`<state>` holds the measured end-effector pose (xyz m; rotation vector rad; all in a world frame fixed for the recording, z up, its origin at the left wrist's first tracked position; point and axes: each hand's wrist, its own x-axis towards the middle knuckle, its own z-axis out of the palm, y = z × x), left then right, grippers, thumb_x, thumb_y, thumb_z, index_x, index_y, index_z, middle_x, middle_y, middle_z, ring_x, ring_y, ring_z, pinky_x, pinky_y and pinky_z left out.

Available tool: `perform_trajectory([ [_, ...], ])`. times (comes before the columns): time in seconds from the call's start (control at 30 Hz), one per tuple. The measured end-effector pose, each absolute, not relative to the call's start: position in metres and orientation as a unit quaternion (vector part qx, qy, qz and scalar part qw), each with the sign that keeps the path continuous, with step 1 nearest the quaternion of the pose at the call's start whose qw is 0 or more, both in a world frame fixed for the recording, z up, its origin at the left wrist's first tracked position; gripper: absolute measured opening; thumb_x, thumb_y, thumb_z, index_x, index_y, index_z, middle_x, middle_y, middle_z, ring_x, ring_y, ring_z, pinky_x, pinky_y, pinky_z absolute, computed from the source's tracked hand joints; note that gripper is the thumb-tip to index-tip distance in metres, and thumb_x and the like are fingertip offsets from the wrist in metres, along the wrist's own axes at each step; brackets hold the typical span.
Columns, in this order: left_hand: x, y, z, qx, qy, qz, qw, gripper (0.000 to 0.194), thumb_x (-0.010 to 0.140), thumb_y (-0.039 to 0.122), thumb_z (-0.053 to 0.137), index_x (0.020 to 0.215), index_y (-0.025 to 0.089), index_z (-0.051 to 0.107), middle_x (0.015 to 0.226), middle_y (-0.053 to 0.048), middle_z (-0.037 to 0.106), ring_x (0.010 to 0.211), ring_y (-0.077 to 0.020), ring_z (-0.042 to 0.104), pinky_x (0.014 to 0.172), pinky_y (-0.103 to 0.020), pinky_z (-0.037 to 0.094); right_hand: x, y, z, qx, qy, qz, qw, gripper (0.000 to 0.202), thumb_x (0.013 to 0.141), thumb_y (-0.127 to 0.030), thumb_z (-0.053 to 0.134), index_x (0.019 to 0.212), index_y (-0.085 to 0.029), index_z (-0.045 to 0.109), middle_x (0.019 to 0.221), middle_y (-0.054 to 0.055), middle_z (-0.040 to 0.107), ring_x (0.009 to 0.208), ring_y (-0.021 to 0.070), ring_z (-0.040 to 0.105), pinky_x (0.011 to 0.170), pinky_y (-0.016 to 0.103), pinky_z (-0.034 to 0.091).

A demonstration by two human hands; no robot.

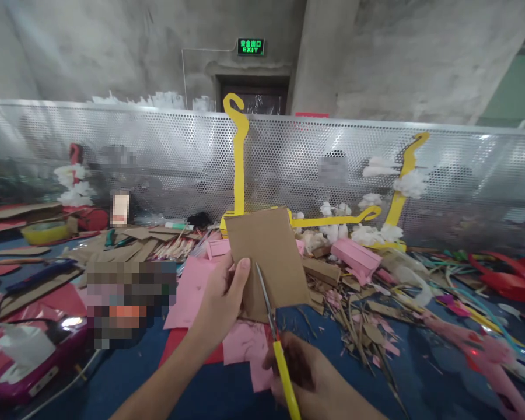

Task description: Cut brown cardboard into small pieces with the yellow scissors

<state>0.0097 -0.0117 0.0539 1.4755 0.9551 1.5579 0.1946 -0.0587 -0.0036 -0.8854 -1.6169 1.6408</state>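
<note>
My left hand (pixel 225 294) grips a piece of brown cardboard (pixel 271 251) by its left side, thumb on the near face. In my right hand (pixel 308 373) is a pair of scissors (pixel 284 370) with yellow handles. The blades reach up over the cardboard's lower part, and one blade lies across its face from the bottom edge. Part of the other blade is hidden. Beneath the hands lie pink sheets (pixel 190 294) and a red sheet (pixel 175 347) on the blue table (pixel 210 396).
Yellow hook-shaped cutouts (pixel 239 163) stand along a perforated metal panel (pixel 166 151). Cardboard scraps (pixel 354 326) and a pink glue gun (pixel 485 350) lie to the right. A purple tissue box (pixel 39 373), yellow tape (pixel 46 232) and a blurred-out patch (pixel 126 303) are on the left.
</note>
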Motion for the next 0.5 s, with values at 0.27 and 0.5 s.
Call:
perform_trajectory([
  [0.27, 0.018, -0.017, 0.045, 0.571, 0.428, 0.601, 0.360, 0.040, 0.097, 0.052, 0.045, 0.116, 0.019, 0.058, 0.109, -0.008, 0.072, 0.091, -0.0221, 0.069, 0.070, -0.029, 0.055, 0.195, -0.060, -0.030, -0.321, -0.579, 0.646, 0.380, 0.064, 0.063, -0.064, 0.081, 0.103, -0.024, 0.051, 0.073, -0.009, 0.042, 0.049, 0.0032, 0.029, 0.045, 0.018, 0.025],
  [0.5, 0.020, -0.015, 0.042, 0.538, 0.425, 0.617, 0.386, 0.042, 0.094, 0.055, 0.048, 0.115, 0.019, 0.059, 0.100, -0.007, 0.072, 0.078, -0.0195, 0.067, 0.061, -0.026, 0.054, 0.195, -0.075, -0.011, -0.363, -0.533, 0.641, 0.416, 0.061, 0.061, -0.065, 0.083, 0.101, -0.025, 0.062, 0.092, 0.000, 0.051, 0.067, 0.0093, 0.046, 0.064, 0.021, 0.044],
])
